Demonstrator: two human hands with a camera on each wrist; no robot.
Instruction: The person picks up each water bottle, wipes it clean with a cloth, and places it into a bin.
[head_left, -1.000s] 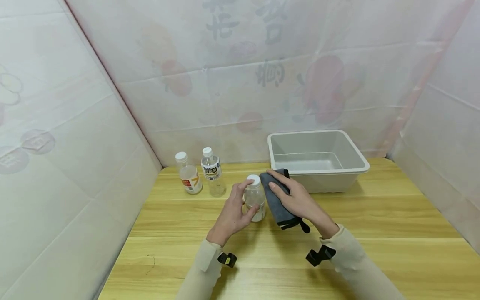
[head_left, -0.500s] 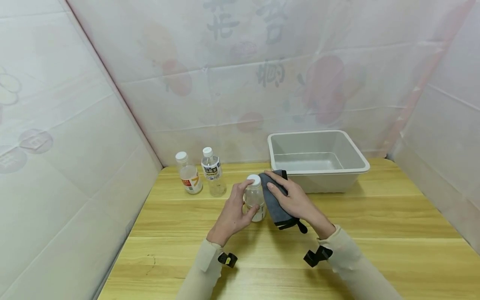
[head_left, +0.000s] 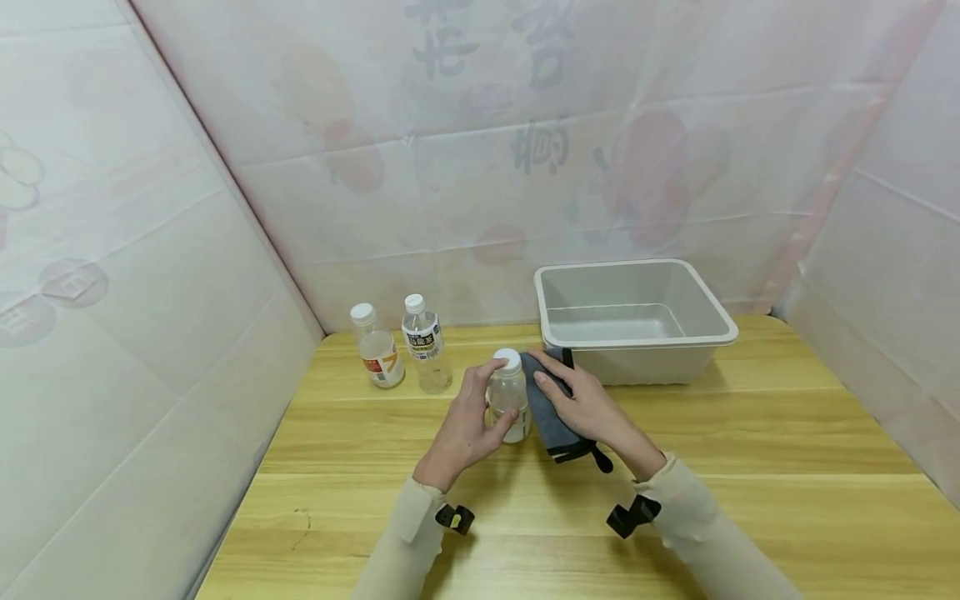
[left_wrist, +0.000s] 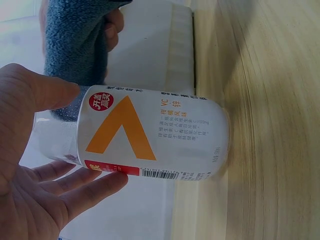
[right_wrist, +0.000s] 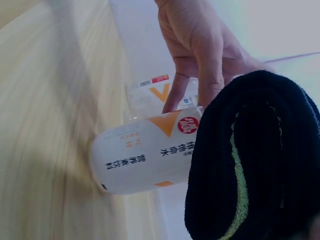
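Left hand (head_left: 461,429) is on the small white-capped bottle (head_left: 509,398), thumb and fingers curled round its labelled body, holding it upright on the wooden table (head_left: 750,433). In the left wrist view that hand (left_wrist: 30,165) shows the thumb pressed on one side of the label and the fingers wrapped under the other, with the bottle (left_wrist: 155,137) standing base-down on the wood; the label carries a big orange V mark and a red round badge. Right hand (head_left: 592,408) comes in from the other side with a grey cloth (head_left: 551,408) folded under its palm and fingers, and it presses that cloth flat against the bottle's side, fingers mostly straight along the fabric and gripping it against the palm. From the right wrist view the cloth (right_wrist: 260,160) is a thick dark roll with a pale stitched edge, touching the upper part of the bottle (right_wrist: 145,155), and the left hand (right_wrist: 200,45) shows behind it, a finger down on the label.

Out from there: just behind the cloth sits a light grey plastic tub (head_left: 637,292), its near wall close to the right hand's fingertips. Off to the left, near the back edge of the table, stand two more capped bottles side by side, one with an orange label (head_left: 377,348) and a clear one with a white label (head_left: 424,343), well apart from the hands. Pale printed sheeting (head_left: 480,150) walls the table in on three sides.
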